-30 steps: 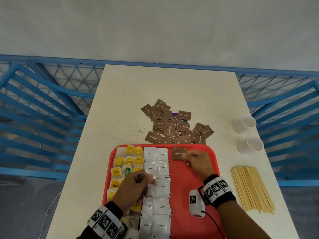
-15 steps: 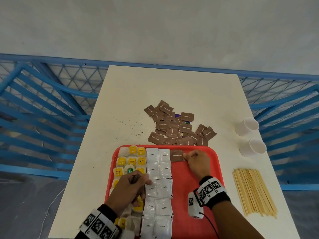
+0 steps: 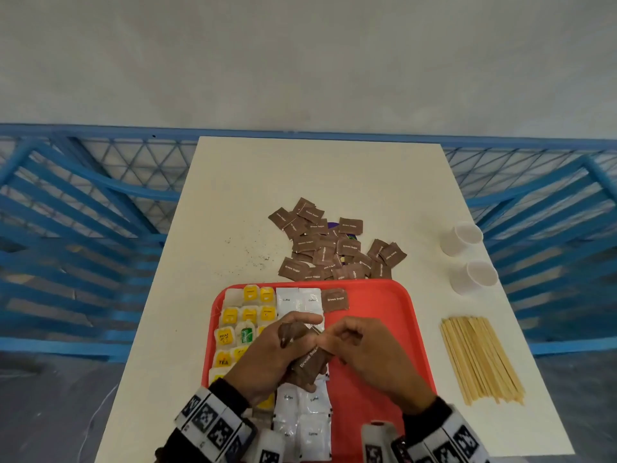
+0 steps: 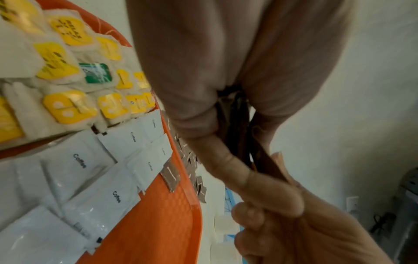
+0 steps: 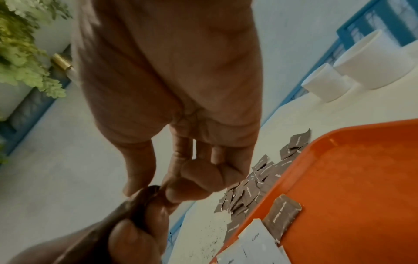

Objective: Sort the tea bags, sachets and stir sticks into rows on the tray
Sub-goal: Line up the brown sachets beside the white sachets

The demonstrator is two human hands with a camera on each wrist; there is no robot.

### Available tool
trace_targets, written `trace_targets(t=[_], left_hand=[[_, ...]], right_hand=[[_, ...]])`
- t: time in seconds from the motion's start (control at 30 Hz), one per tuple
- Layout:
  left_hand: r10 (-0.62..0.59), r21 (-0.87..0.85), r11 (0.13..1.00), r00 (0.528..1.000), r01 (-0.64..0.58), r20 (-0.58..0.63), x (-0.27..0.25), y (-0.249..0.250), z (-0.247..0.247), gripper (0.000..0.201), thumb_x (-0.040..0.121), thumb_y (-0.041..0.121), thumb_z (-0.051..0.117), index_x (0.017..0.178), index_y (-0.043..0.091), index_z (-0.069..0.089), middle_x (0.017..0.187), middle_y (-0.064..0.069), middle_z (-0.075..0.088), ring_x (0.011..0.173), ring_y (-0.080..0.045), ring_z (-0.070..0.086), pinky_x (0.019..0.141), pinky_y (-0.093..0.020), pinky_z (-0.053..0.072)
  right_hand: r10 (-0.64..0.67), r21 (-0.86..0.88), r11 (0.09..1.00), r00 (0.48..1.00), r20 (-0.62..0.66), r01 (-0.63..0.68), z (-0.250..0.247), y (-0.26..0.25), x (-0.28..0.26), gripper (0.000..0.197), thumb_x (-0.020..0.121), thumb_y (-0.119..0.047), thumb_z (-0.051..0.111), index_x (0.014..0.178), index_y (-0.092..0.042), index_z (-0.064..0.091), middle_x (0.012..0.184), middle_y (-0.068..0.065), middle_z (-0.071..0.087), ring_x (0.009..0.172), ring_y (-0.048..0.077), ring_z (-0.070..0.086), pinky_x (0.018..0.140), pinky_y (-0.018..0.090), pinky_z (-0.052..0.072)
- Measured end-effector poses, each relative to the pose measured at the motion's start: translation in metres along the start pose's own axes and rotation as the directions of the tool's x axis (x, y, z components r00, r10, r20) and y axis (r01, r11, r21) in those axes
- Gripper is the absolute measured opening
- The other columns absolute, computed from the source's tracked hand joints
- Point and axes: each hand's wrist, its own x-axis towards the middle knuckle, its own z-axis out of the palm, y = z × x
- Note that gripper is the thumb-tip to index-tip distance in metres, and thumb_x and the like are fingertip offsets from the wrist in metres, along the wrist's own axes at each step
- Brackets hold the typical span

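Low centre of the head view: left hand [image 3: 270,355] clutches a small stack of brown sugar sachets [image 3: 312,360] over the red tray [image 3: 384,315]. Right hand [image 3: 364,352] looks to be pinching the stack's top edge, though it's blurry.

A white rectangular table [image 3: 334,182] carries everything. At its near edge lies a red tray [image 3: 387,315]. Just beyond the tray's far rim, a loose heap of brown sugar sachets [image 3: 329,245] sprawls on the tabletop, some overlapping, with something purple showing beneath them. Left of the heap, dark specks [image 3: 248,253] are scattered on the surface. Along the right side two white cups [image 3: 462,238] lie tipped over, one nearer than the other, and nearer still a bundle of wooden stir sticks [image 3: 479,359] lies flat.
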Motion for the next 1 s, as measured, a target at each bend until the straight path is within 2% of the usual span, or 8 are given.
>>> trace_targets(t=[0.13, 0.27, 0.37, 0.47, 0.57, 0.7, 0.87, 1.0], left_hand=[[0.069, 0.040, 0.997, 0.995, -0.066, -0.076, 0.000, -0.001, 0.008, 0.026, 0.095, 0.017, 0.060, 0.116, 0.002, 0.057, 0.090, -0.021, 0.067, 0.055, -0.027, 0.060, 0.045, -0.029, 0.053], [0.071, 0.059, 0.996, 0.991, -0.065, -0.112, -0.005, 0.000, 0.005, 0.026, 0.087, 0.017, 0.070, 0.104, -0.001, 0.062, 0.085, -0.022, 0.065, 0.058, -0.024, 0.060, 0.046, -0.029, 0.053], [0.132, 0.196, 0.976, 0.974, -0.095, -0.184, -0.007, 0.002, 0.001, 0.020, 0.089, 0.016, 0.071, 0.092, -0.003, 0.064, 0.070, -0.025, 0.065, 0.047, -0.022, 0.056, 0.043, -0.026, 0.048], [0.163, 0.349, 0.932, 0.971, -0.093, -0.175, -0.006, 0.007, 0.001, 0.022, 0.092, 0.017, 0.069, 0.086, -0.004, 0.065, 0.064, -0.015, 0.066, 0.048, -0.019, 0.058, 0.041, -0.024, 0.044], [0.157, 0.440, 0.894, 0.980, -0.087, -0.125, -0.007, 0.014, -0.002, 0.025, 0.095, 0.018, 0.065, 0.083, -0.003, 0.065, 0.064, -0.008, 0.068, 0.049, -0.016, 0.059, 0.040, -0.024, 0.043], [0.078, 0.358, 0.933, 0.992, -0.037, -0.101, -0.008, 0.017, -0.001, 0.025, 0.096, 0.020, 0.063, 0.085, -0.003, 0.065, 0.066, -0.008, 0.068, 0.048, -0.014, 0.057, 0.040, -0.022, 0.039], [0.071, 0.379, 0.924, 0.997, -0.053, -0.033, -0.007, 0.003, 0.009, 0.031, 0.091, 0.030, 0.070, 0.082, 0.001, 0.070, 0.075, -0.028, 0.068, 0.055, -0.030, 0.057, 0.042, -0.024, 0.044], [0.032, 0.392, 0.920, 0.999, -0.013, -0.042, 0.000, -0.004, 0.006, 0.032, 0.093, 0.026, 0.069, 0.087, -0.005, 0.067, 0.073, -0.022, 0.070, 0.054, -0.029, 0.058, 0.041, -0.024, 0.042]], right_hand=[[0.072, 0.111, 0.991, 0.997, -0.016, -0.070, 0.000, -0.001, -0.012, 0.013, 0.086, -0.023, 0.077, 0.083, -0.011, 0.073, 0.061, -0.005, 0.068, 0.053, 0.002, 0.057, 0.054, 0.015, 0.043], [0.145, 0.295, 0.950, 0.981, -0.132, -0.101, 0.001, 0.006, -0.014, 0.016, 0.085, -0.020, 0.076, 0.082, -0.004, 0.073, 0.061, 0.005, 0.067, 0.053, 0.010, 0.057, 0.051, 0.018, 0.045], [0.183, 0.380, 0.919, 0.966, -0.184, -0.101, 0.001, 0.011, -0.016, 0.019, 0.085, -0.022, 0.076, 0.080, -0.004, 0.072, 0.066, 0.014, 0.068, 0.054, 0.013, 0.056, 0.051, 0.020, 0.044], [0.154, 0.345, 0.935, 0.968, -0.198, -0.078, 0.002, 0.013, -0.020, 0.017, 0.086, -0.024, 0.074, 0.080, -0.008, 0.073, 0.066, 0.011, 0.068, 0.055, 0.013, 0.056, 0.053, 0.022, 0.045], [0.124, 0.322, 0.946, 0.969, -0.215, -0.050, -0.002, 0.015, -0.022, 0.018, 0.089, -0.021, 0.071, 0.081, -0.006, 0.073, 0.063, 0.009, 0.066, 0.055, 0.012, 0.055, 0.054, 0.021, 0.046], [0.139, 0.464, 0.885, 0.968, -0.211, -0.026, -0.008, 0.016, -0.021, 0.023, 0.084, -0.027, 0.069, 0.079, -0.005, 0.070, 0.065, 0.009, 0.065, 0.056, 0.013, 0.054, 0.054, 0.022, 0.045], [0.161, 0.597, 0.801, 0.978, -0.133, -0.050, -0.002, 0.019, -0.018, 0.023, 0.082, -0.028, 0.069, 0.082, -0.005, 0.069, 0.069, 0.010, 0.063, 0.058, 0.014, 0.053, 0.054, 0.024, 0.042], [0.159, 0.518, 0.852, 0.981, -0.110, -0.080, -0.005, 0.024, -0.018, 0.025, 0.085, -0.029, 0.069, 0.088, -0.004, 0.070, 0.072, 0.010, 0.067, 0.057, 0.011, 0.052, 0.052, 0.022, 0.041]])
